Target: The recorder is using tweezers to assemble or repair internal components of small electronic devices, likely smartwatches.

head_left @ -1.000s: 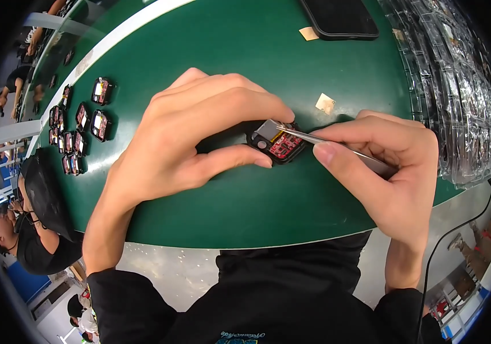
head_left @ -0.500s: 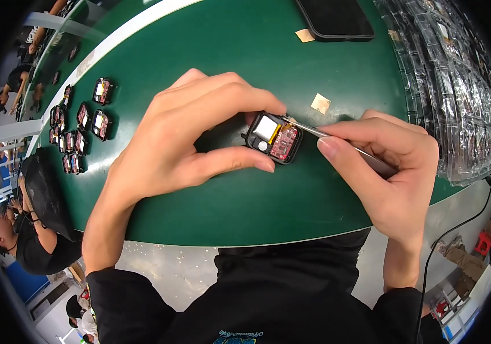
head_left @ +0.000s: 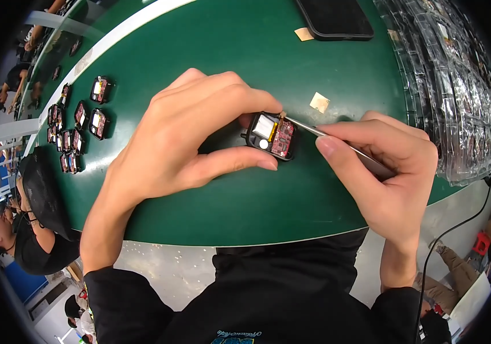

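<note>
Between the thumb and forefinger of my left hand (head_left: pixel 191 132) is a small black device housing (head_left: pixel 271 136) without its cover. Inside it show a red circuit board, a silvery-white battery pouch with a yellow edge, and a round white part. My right hand (head_left: pixel 380 163) is closed around metal tweezers (head_left: pixel 337 140), held slanting to the left. Their tips meet the housing's upper right edge, near my left fingertip, where a tiny tan piece shows. A square of tan tape or paper (head_left: pixel 319 102) lies on the table just beyond the tweezers.
Several similar open housings (head_left: pixel 99 123) sit in a group at the left of the green table (head_left: pixel 217 215). A black phone (head_left: pixel 337 20) lies at the back beside another tan piece (head_left: pixel 303 34). Stacked clear plastic trays (head_left: pixel 458 97) line the right side. A black cable (head_left: pixel 458 228) hangs at the right.
The housing has tilted slightly in my left hand and shifted a little to the left. The tweezer tips have moved slightly left along with it, staying at its upper edge.
</note>
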`<state>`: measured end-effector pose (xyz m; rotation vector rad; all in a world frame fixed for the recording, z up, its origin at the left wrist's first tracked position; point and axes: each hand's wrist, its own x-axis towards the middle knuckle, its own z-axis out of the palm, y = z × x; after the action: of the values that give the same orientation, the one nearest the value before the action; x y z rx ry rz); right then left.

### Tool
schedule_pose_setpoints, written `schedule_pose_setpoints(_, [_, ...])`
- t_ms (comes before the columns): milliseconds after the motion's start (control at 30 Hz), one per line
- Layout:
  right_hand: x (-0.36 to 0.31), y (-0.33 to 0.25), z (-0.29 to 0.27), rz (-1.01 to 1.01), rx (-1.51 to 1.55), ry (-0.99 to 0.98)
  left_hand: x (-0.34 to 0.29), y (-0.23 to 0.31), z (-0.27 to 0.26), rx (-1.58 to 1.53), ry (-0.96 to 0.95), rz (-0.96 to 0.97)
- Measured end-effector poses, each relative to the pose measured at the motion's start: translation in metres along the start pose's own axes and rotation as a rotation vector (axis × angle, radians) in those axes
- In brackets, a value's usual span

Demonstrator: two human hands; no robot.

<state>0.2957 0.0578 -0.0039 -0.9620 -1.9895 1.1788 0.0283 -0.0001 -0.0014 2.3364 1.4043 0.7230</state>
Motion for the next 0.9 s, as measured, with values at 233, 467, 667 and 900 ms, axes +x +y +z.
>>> schedule_pose_setpoints(233, [0.000,0.006,0.004,-0.092,-0.020,0.031,0.000,0.001,0.000,0.053,-0.015,0.040])
schedule_pose_setpoints(467, [-0.001,0.008,0.001,-0.189,-0.056,0.057,0.000,-0.002,0.002,0.055,-0.010,0.022])
schedule_pose_setpoints(667, [-0.004,0.009,0.002,-0.245,-0.184,0.083,-0.001,-0.001,0.002,0.036,0.002,0.003])
schedule_pose_setpoints(900, [-0.004,0.011,0.011,-0.352,-0.299,0.133,-0.001,-0.004,0.005,0.008,0.038,-0.005])
